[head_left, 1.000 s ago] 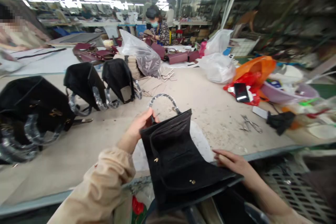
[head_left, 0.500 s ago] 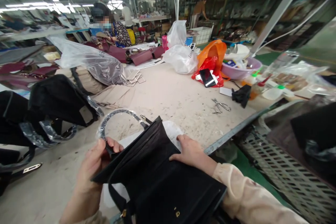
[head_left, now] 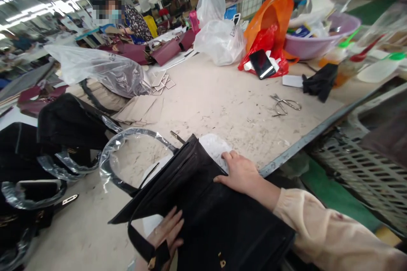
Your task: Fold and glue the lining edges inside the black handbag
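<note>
A black handbag point(head_left: 229, 216) fills the lower middle, its flap raised and tilted to the left. Over the bag's right edge lies my right hand point(head_left: 243, 175), thumb on the near face and fingers on the edge, gripping it. My left hand point(head_left: 168, 228) is under the flap at the bag's left side, fingers stretched out against the black surface. A black strap with a gold buckle point(head_left: 152, 260) crosses in front of that hand and hides part of it. The plastic-wrapped handle point(head_left: 106, 159) arches beyond the flap, held by neither hand.
More black bags point(head_left: 71, 125) stand at the left. Beige flat pieces point(head_left: 140, 110) and a plastic-covered pile point(head_left: 108, 70) lie behind them. Scissors point(head_left: 286, 105), a phone point(head_left: 262, 63) and a purple basin point(head_left: 321, 42) are to the right. A slatted crate point(head_left: 359, 169) is beside the table edge; a co-worker point(head_left: 136, 21) sits across.
My left hand has let go of the handle's base and moved down and right, under the flap. My right hand keeps its hold on the bag's edge. The view has shifted and tilted.
</note>
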The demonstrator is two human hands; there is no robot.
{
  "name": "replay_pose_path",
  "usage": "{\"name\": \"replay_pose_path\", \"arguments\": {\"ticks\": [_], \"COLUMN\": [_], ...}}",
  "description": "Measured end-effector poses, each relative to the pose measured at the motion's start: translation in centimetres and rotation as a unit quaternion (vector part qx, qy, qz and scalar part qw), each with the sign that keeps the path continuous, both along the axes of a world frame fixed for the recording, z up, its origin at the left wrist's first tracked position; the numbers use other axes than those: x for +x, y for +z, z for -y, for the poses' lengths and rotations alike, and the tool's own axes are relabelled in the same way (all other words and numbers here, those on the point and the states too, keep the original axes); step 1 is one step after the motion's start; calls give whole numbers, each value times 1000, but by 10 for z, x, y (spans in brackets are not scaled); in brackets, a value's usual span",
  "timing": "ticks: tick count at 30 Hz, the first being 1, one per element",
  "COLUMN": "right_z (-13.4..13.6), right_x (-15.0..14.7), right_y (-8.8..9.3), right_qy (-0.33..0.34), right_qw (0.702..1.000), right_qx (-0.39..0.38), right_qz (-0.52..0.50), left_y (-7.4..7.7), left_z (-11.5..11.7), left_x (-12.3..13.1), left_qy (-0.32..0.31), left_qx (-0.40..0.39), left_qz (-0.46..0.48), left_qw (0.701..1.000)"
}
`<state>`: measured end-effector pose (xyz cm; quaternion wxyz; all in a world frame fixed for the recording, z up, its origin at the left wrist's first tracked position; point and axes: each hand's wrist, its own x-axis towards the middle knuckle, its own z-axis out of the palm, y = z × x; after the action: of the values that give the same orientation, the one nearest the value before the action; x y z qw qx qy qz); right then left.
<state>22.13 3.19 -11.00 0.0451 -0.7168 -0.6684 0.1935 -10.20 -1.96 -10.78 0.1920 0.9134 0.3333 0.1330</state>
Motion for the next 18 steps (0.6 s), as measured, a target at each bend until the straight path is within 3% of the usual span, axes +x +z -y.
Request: {"name": "replay_pose_path", "arguments": {"ticks": [4, 8, 13, 18], "right_z": [1, 2, 3, 5], "right_x": [0, -1, 2, 9], "right_y": [0, -1, -5, -7], "right_qy": [3, 4, 13, 40], "right_qw": [1000, 1000, 1000, 998], "right_qx": [0, 1, 12, 21], "right_qz": [1, -5, -4, -39], "left_y": [-4, -3, -7, -8], "left_z": [-18, -27, -34, -40], "left_x": [17, 32, 58, 78], "left_qy": [-82, -110, -143, -132], "left_qx": [70, 93, 57, 49], "left_qz": [-125, -196, -207, -219], "left_qw": [986, 970, 966, 966]}}
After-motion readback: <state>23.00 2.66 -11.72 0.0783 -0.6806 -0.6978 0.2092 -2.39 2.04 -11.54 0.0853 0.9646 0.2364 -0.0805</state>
